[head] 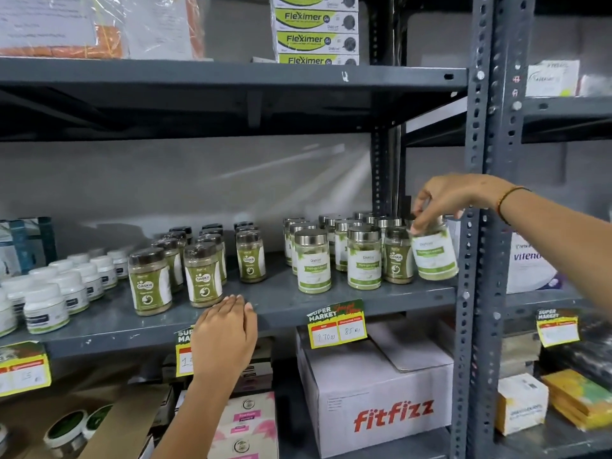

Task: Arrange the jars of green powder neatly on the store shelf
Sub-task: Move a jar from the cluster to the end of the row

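Observation:
Several silver-lidded jars of green powder stand in rows on the right part of the grey shelf. My right hand grips the top of one such jar, tilted, at the shelf's right end by the upright post. A brown-lidded Gaska jar stands among the silver-lidded ones. More Gaska jars stand in rows further left. My left hand rests flat on the shelf's front edge, fingers together, holding nothing.
White tubs fill the shelf's left end. Price tags hang from the front edge. A Fitfizz carton and pink boxes sit below. A perforated steel post bounds the right side. Fleximer boxes stack above.

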Motion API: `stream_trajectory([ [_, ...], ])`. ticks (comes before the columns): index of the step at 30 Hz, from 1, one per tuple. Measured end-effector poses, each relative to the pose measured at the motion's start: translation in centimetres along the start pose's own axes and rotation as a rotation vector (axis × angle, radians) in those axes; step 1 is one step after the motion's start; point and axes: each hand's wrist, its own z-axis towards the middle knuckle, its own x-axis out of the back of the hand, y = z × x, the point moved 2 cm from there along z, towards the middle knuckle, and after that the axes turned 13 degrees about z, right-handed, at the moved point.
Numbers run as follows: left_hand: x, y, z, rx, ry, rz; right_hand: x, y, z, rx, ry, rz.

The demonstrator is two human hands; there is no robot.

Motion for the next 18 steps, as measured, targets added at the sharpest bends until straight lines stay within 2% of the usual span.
stream_trajectory([
  [9, 0.2, 0.0, -0.1, -0.005, -0.007, -0.006, -1.4, 1.6, 2.4, -0.177, -0.050, -0.026],
  [18, 0.1, -0.1, -0.1, 0.001, -0.036, 0.002, -2.0, 2.1, 3.0, -0.212, -0.060, -0.046],
])
